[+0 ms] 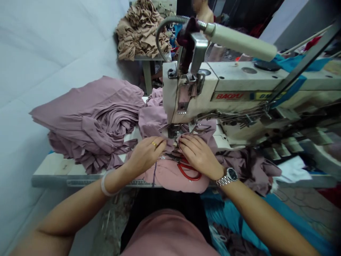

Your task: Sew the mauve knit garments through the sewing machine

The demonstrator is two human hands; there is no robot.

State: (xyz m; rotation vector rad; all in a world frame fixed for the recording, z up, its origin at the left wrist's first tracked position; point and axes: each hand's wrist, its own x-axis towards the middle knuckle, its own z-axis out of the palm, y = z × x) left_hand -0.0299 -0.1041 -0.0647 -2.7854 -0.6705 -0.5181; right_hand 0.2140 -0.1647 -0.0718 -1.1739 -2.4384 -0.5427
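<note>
Mauve fabric (151,122) lies under the presser foot (174,131) of an industrial sewing machine (239,80). On the near left of the foot, my left hand (145,153) has its fingers together, gripping the fabric. My right hand (199,154) holds the fabric close to the foot on the right, its fingers bent and pressed together. Both sets of fingertips are partly hidden. Red-handled scissors (188,172) rest below my right hand on a pink cloth surface (170,177) at the table's front.
A large stack of mauve pieces (87,110) covers the table's left side. More dark mauve fabric (247,167) bunches at the right, above blue cloth (239,217). Behind the machine are a tan fabric heap (144,32) and a person (206,12). A white tiled wall (53,42) borders the left.
</note>
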